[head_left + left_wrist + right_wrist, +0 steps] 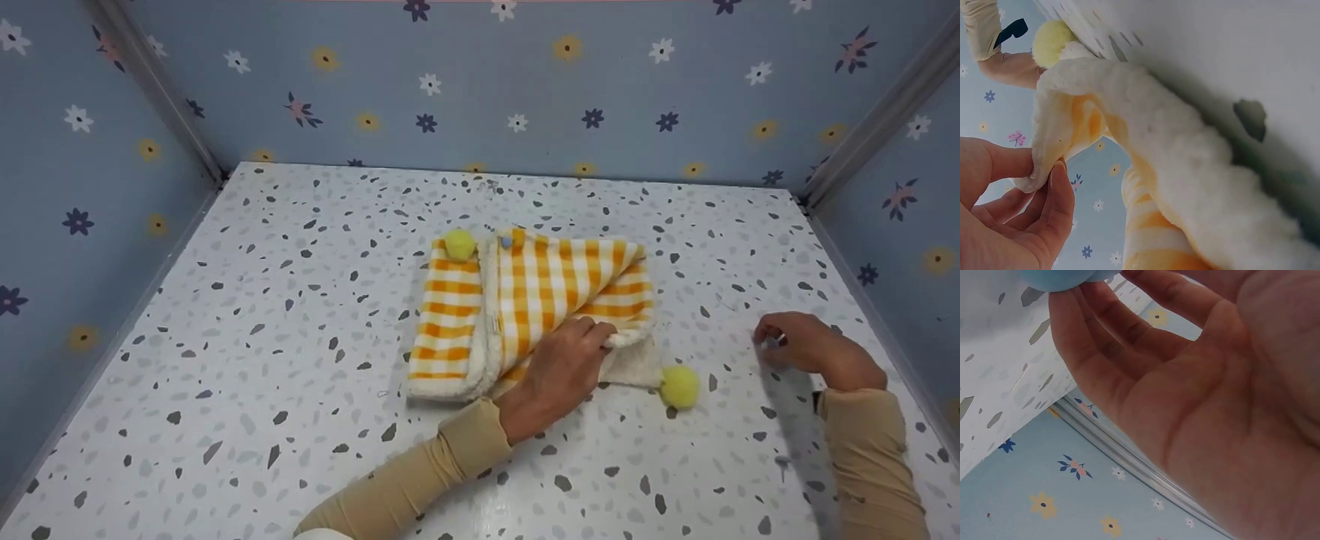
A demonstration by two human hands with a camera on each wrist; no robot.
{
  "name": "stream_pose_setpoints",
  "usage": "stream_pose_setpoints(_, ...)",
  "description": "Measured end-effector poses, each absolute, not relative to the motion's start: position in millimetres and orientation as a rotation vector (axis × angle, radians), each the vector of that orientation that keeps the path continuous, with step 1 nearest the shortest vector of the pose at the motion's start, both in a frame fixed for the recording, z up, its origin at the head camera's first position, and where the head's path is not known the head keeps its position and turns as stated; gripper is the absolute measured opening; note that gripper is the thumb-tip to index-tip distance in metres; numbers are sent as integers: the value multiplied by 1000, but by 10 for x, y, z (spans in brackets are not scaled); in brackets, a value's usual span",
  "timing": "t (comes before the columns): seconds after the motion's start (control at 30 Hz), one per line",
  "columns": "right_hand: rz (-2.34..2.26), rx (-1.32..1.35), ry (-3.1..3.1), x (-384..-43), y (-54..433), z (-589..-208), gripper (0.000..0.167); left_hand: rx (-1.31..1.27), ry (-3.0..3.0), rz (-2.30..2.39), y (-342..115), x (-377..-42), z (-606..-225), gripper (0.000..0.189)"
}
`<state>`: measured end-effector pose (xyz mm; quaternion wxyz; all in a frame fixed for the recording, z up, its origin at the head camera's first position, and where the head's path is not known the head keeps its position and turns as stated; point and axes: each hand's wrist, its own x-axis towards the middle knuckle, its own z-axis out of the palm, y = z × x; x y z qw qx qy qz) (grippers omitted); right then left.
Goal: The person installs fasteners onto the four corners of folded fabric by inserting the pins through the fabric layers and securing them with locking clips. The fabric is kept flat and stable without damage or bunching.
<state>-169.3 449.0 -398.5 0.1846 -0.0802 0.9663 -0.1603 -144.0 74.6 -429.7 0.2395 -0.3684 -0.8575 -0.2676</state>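
Note:
A yellow-and-white checked cloth (555,277) with a white fleecy lining lies folded on the speckled table. One yellow pom-pom (460,245) rests on its upper left, another (679,387) sticks out at its lower right corner. Thumb and fingers of my left hand (566,364) pinch its fleecy edge (1044,146), lifting it in a curve. Apart from the cloth, to its right, my right hand (806,345) hovers with fingers bent. In the right wrist view a smooth light blue thing (1064,278) meets its fingertips; I cannot tell whether they hold it.
Blue flowered panels (480,90) wall the speckled white table (247,300) at the back and both sides. Grey metal posts (161,90) stand at the back corners. A small blue round spot (507,242) shows on the cloth's top edge.

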Motion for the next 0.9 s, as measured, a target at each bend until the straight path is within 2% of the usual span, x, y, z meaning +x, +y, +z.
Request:
stream_pose_setpoints(0.2, -467, -279, 2769, -1698, 4456, -3995, 15, -1004, -2314, -702, 749, -1439, -4312, 11)
stream_pose_setpoints(0.67, -555, -333, 2791, -1772, 4328, -4029, 28, -1041, -2333, -742, 744, -1432, -4330, 13)
stream_pose_setpoints(0.9, -642, -533, 2891, -1757, 4121, -4009, 23, -1047, -2302, -752, 755, -1439, -4340, 12)
